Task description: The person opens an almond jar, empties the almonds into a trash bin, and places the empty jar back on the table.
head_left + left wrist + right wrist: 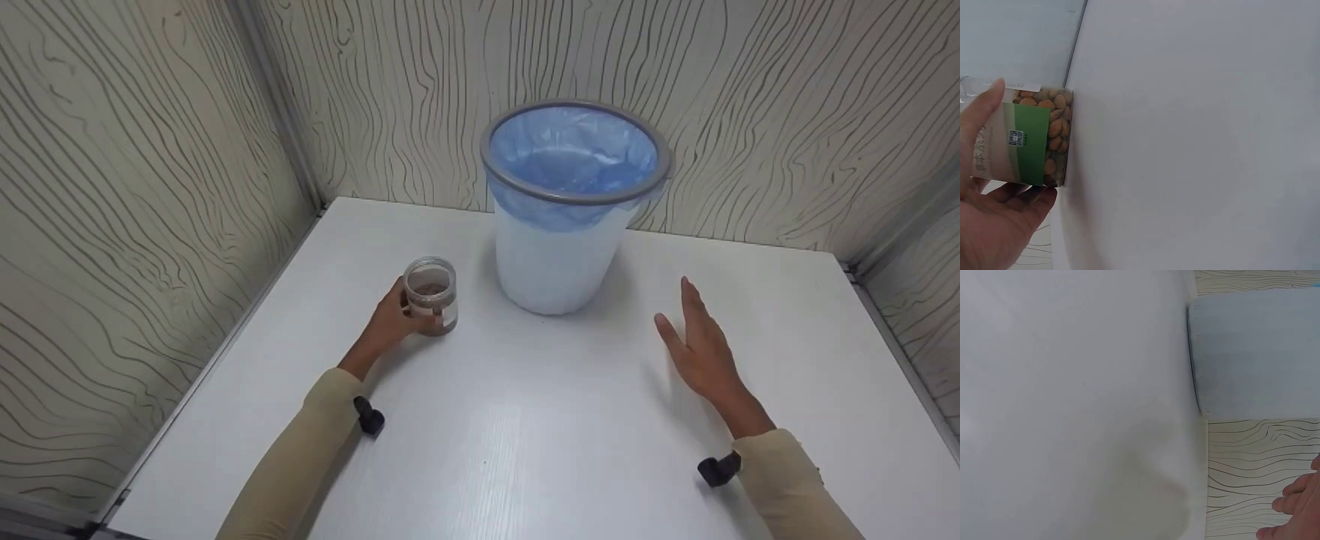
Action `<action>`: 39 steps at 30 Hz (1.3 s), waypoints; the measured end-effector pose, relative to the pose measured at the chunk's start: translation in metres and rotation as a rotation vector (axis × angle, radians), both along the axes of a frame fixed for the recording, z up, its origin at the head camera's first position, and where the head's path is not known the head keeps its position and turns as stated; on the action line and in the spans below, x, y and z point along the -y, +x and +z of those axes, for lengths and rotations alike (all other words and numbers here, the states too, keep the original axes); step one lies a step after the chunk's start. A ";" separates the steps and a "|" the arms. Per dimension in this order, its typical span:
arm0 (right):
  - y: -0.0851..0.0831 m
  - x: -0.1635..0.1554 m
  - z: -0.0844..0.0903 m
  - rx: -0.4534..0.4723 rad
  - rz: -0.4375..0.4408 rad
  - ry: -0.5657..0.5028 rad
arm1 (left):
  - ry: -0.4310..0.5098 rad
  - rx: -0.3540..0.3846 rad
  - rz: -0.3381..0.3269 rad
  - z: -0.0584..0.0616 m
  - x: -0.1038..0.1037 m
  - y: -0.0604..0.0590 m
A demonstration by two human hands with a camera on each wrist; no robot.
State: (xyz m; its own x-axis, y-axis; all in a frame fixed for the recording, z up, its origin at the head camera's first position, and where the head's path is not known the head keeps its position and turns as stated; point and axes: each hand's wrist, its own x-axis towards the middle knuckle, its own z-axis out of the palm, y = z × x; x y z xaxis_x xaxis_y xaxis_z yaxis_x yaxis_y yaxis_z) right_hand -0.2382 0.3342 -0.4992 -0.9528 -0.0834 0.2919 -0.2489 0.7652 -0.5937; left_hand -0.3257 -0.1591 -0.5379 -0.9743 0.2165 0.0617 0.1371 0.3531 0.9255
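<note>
A small clear jar (431,295) with nuts in its bottom stands on the white table (480,450), left of a bin. My left hand (394,319) grips it from the side. The left wrist view shows the jar (1036,140) with a green and white label, almonds inside, my thumb (985,104) and fingers curled round it. My right hand (697,345) hovers flat over the table, fingers straight, right of the bin and holding nothing. Only its fingertips (1294,506) show in the right wrist view.
A white waste bin (559,255) with a grey rim and a blue bag liner stands at the back middle of the table, and its side (1258,354) shows in the right wrist view. Wood-grain walls (135,195) close the table in on left, back and right.
</note>
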 end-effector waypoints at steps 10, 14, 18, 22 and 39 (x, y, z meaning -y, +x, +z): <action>0.001 0.004 0.001 0.021 -0.017 0.011 | -0.019 0.000 0.005 0.000 -0.006 0.004; 0.001 0.005 0.001 0.024 -0.024 0.024 | -0.015 -0.010 0.004 0.001 -0.009 0.006; 0.002 0.007 0.001 0.029 -0.027 0.034 | -0.023 -0.016 0.000 0.001 -0.013 0.008; 0.002 0.009 0.001 0.024 -0.022 0.029 | -0.026 -0.027 -0.015 0.001 -0.017 0.009; 0.004 0.012 0.000 -0.014 -0.012 0.033 | -0.023 -0.039 -0.059 0.000 -0.028 0.015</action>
State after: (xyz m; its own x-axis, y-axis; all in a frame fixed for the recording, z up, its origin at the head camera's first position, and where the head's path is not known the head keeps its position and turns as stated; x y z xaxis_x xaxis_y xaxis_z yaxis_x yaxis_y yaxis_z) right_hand -0.2343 0.3220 -0.4988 -0.9496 -0.0818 0.3025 -0.2476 0.7875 -0.5644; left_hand -0.3103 -0.1312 -0.5375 -0.9568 0.2752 0.0937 0.1939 0.3642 0.9109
